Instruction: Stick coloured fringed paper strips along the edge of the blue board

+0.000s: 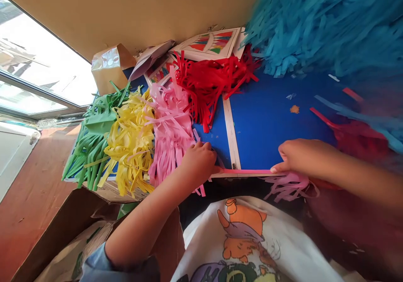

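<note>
My left hand (199, 163) is closed, its fingers pinched on one end of a thin pink paper strip (247, 171) that lies along the near edge of the blue board (270, 118). My right hand (297, 156) is closed too, pinching the strip's other end with thumb and fingers. Just below my right hand hangs a clump of pink fringe (288, 186). A bigger heap of pink paper strips (171, 126) lies right beside my left hand.
Heaps of green (94, 141), yellow (132, 141) and red strips (209, 80) lie on the board. A mass of teal fringe (321, 26) fills the upper right. A gold paper bag (110, 66) and printed sheets (210, 43) sit at the back by the window (34, 72).
</note>
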`<move>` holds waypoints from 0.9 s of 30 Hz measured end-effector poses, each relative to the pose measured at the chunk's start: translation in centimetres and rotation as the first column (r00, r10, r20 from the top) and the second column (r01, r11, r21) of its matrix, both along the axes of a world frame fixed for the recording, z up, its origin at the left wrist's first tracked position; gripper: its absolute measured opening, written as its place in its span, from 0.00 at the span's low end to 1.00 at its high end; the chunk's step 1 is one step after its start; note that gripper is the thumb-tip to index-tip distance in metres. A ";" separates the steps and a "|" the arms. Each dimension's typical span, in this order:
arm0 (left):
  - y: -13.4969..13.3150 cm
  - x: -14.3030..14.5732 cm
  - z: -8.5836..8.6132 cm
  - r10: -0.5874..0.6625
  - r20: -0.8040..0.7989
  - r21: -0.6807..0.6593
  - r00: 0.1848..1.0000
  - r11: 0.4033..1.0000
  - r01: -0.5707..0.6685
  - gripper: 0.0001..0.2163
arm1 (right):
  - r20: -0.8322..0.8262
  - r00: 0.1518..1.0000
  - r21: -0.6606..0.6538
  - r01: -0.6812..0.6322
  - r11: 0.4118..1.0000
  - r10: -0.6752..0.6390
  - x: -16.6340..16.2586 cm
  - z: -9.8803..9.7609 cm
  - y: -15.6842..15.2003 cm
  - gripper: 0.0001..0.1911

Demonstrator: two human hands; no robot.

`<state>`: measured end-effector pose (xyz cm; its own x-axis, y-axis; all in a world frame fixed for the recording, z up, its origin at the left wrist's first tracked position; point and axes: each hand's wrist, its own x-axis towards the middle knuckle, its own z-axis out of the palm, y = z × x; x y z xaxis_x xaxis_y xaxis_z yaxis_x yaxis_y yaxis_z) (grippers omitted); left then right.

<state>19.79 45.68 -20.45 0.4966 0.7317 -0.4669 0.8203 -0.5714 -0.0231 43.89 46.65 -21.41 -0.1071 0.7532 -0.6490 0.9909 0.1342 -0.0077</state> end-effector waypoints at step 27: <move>0.2 0.0 -0.4 0.002 -0.052 0.062 0.999 0.998 0.001 0.21 | -0.138 0.888 0.872 -0.102 0.479 0.439 -6.0 -7.5 -11.4 0.22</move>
